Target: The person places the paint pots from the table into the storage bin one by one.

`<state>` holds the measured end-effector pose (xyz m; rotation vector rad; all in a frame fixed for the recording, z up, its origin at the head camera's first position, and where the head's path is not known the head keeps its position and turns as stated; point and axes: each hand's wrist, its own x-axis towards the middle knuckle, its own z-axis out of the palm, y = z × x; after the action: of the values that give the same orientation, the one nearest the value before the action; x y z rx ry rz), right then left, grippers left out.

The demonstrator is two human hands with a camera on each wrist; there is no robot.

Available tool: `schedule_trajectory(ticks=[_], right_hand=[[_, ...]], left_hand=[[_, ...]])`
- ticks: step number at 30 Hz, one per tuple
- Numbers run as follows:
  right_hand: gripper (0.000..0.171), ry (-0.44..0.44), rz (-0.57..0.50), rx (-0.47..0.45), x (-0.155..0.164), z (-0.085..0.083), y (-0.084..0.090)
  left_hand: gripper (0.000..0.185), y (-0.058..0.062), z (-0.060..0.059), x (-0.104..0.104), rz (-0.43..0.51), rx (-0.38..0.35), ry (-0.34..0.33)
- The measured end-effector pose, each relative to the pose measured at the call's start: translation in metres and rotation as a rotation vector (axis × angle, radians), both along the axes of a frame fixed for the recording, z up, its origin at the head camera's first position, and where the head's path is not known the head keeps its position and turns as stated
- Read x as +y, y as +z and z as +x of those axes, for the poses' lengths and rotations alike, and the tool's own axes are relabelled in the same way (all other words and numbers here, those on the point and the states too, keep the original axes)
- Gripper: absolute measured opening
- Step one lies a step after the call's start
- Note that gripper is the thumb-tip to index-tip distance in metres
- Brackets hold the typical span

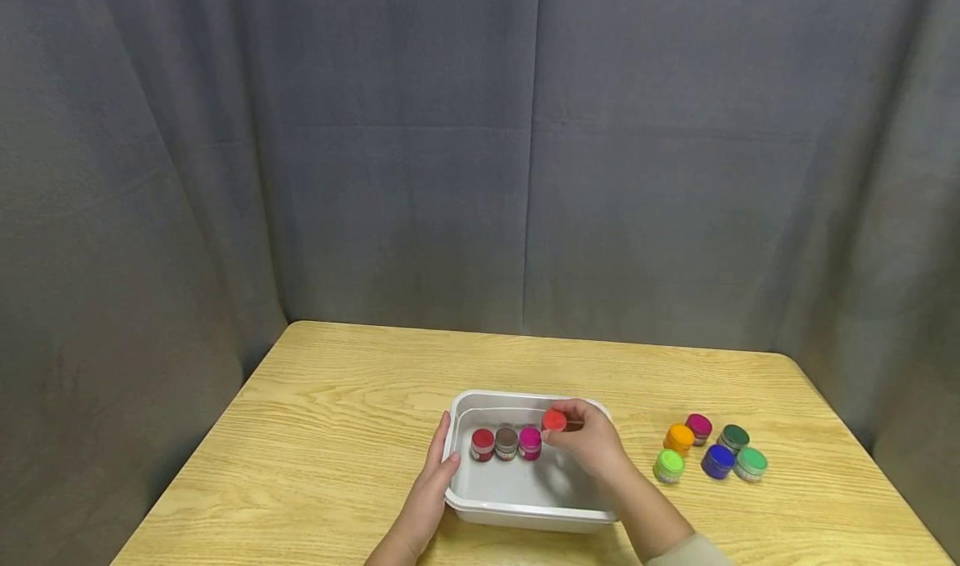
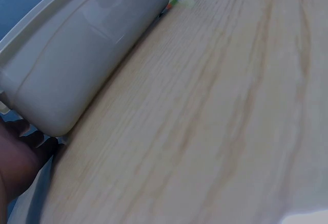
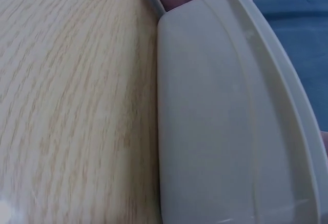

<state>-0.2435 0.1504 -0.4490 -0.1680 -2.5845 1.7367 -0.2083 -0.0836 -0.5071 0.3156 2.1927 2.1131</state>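
A white plastic tub point(image 1: 517, 512) stands on the table. At its left end my left hand point(image 1: 429, 484) holds the wall, thumb over the rim and fingers along the outside; the left wrist view shows this hand point(image 2: 20, 155) against the tub's end. Inside, in a row, are a red-lidded paint jar point(image 1: 482, 444), a brown-lidded one point(image 1: 507, 443) and a magenta-lidded one point(image 1: 530, 443). To the right of that row, my right hand point(image 1: 591, 439) pinches an orange-red paint jar point(image 1: 554, 420) between thumb and fingers, over the tub. Its lower part is partly hidden.
Right of the tub, several paint jars stand grouped on the wooden table point(image 1: 337, 433): orange point(image 1: 678, 438), magenta point(image 1: 699, 427), dark green point(image 1: 733, 437), blue point(image 1: 718, 461), light green point(image 1: 751, 463) and lime point(image 1: 668, 465). Grey curtains point(image 1: 405, 174) surround the table's back and sides.
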Motion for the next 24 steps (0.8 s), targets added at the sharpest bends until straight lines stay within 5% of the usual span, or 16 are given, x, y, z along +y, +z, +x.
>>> schedule_trajectory(ticks=[24], right_hand=[[0.04,0.01,0.272,-0.087,-0.0082,-0.0044,-0.0089]], left_hand=[[0.058,0.0,-0.0019,-0.0003,-0.015,-0.026,0.01]])
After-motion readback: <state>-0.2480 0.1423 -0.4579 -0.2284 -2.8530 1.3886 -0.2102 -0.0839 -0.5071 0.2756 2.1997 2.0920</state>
